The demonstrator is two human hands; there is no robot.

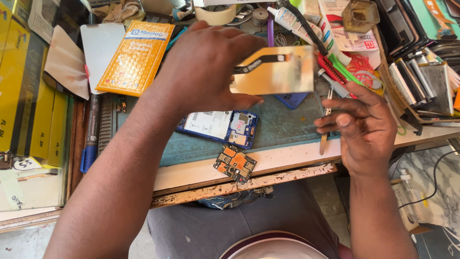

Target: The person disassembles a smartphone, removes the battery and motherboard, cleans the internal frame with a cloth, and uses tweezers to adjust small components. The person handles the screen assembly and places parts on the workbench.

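Opened blue phone (218, 127), orange circuit board (235, 164) removed below left hand (206, 72), which grips reflective metallic panel (273, 71); right hand (357, 127) pinches thin tool (327, 120); reassembly pending.

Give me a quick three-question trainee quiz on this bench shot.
1. True or false: the left hand holds a shiny metal plate with a flex cable on it.
2. What does the right hand hold? A) tweezers B) glue tube C) tape roll
3. Which part overhangs the bench's front edge?

Key: 1 true. 2 A, tweezers. 3 The orange circuit board, in front of the opened blue phone.
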